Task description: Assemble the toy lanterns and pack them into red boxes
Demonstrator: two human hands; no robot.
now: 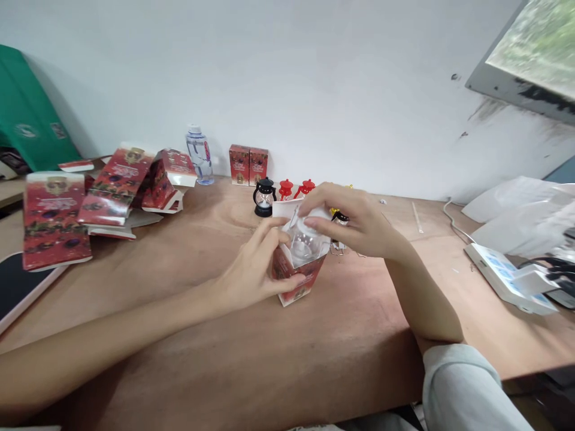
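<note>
A red printed cardboard box [300,278] stands slightly tilted on the table, its top flaps open. My left hand [258,263] grips the box from the left, thumb across the front and fingers at the upper edge. A clear lantern with a white top [307,242] sits partly inside the box mouth. From above, my right hand [345,218] closes its thumb and fingers around the lantern's white top. Just behind stand a black lantern [265,197] and two small red lanterns [286,190]; others are partly hidden by my right hand.
Flattened and open red boxes [56,221] pile up at the left. Two small red boxes [248,165] and a water bottle [200,154] stand by the wall. A power strip [510,278] and plastic bags [521,209] lie at the right.
</note>
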